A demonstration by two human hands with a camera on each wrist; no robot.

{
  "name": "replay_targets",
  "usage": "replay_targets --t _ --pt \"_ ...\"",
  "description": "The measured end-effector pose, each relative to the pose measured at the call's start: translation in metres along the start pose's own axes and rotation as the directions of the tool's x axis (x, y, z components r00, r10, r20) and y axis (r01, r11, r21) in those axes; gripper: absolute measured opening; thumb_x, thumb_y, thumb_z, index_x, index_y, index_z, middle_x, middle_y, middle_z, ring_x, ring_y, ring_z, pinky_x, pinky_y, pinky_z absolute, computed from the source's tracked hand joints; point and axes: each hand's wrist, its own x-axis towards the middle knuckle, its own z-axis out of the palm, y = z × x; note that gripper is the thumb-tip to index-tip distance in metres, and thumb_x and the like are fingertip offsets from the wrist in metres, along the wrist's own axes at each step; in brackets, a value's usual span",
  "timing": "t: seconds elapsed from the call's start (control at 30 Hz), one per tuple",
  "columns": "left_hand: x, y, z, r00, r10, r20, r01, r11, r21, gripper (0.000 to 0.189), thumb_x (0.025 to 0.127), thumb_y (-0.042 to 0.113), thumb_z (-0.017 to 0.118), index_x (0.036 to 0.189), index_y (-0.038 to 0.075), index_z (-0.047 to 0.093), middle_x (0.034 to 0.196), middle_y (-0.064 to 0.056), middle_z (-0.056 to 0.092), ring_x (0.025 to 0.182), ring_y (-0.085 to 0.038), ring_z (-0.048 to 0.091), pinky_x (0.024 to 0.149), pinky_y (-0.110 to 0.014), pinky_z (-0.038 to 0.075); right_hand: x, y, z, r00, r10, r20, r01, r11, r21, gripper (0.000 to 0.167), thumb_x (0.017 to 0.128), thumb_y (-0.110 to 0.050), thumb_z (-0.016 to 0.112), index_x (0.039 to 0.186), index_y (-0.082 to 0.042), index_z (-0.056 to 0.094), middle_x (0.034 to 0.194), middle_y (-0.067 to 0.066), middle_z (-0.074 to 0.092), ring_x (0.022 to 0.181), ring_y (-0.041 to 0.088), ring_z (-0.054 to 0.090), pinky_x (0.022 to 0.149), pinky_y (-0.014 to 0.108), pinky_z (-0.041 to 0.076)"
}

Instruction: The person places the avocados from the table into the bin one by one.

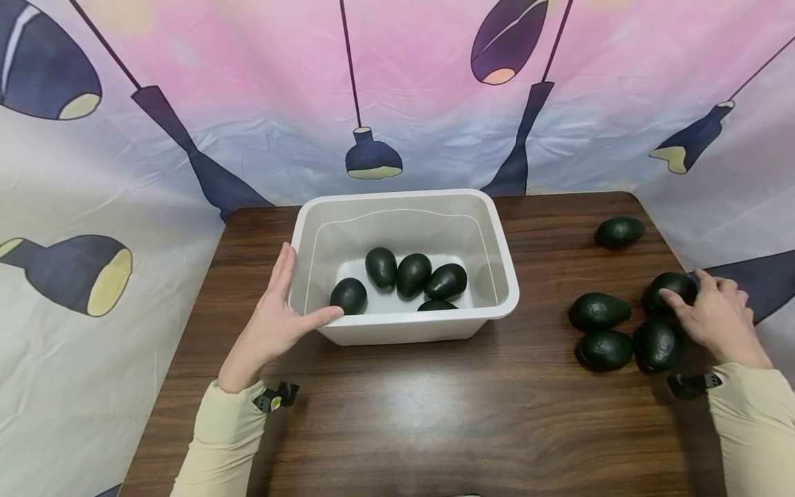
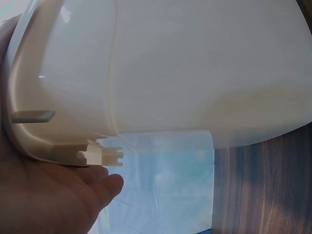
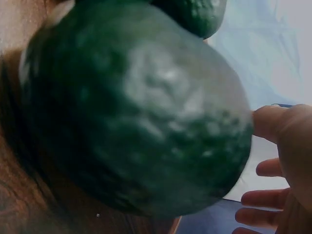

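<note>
At the near left corner of a white plastic bin (image 1: 404,321), my left hand (image 1: 270,324) rests with its thumb on the front rim and straight fingers along the left side. The left wrist view shows these fingers (image 2: 109,187) under the rim. Several dark green avocados (image 1: 413,276) lie inside the bin. Over on the right, my right hand (image 1: 720,314) touches an avocado (image 1: 669,291) with its thumb. The right wrist view shows its fingers (image 3: 263,197) spread, with none curled around the large near avocado (image 3: 136,112).
Beside the touched avocado lie an avocado (image 1: 658,345) in front and two more (image 1: 599,310) to the left. A separate avocado (image 1: 620,232) sits farther back. Behind the wooden table (image 1: 404,414) hangs a printed cloth (image 1: 279,103).
</note>
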Motion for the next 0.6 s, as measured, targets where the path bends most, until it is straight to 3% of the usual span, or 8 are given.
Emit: replay_targets --t 0.33,0.6 --pt "0.000 0.000 0.000 1.000 -0.007 0.004 0.007 1.000 0.002 0.119 0.075 0.048 0.082 0.157 0.022 -0.001 0.159 0.017 -0.008 0.147 -0.022 -0.001 0.111 -0.062 0.015 0.007 0.004 0.006 0.997 -0.010 0.072 0.008 1.000 0.029 0.087 0.099 -0.055 0.036 0.151 0.007 0.004 0.138 0.050 0.008 0.121 0.069 0.010 0.091 0.075 0.018" --pt "0.000 -0.002 0.001 1.000 -0.005 -0.002 0.005 1.000 -0.010 0.119 0.075 0.047 0.082 0.157 0.024 -0.001 0.158 0.019 -0.008 0.147 -0.020 -0.001 0.111 -0.061 0.015 0.012 0.003 0.006 0.994 -0.045 0.100 0.042 0.999 0.032 0.090 0.100 -0.055 0.037 0.148 0.014 0.003 0.131 0.055 0.008 0.116 0.072 0.011 0.088 0.075 0.019"
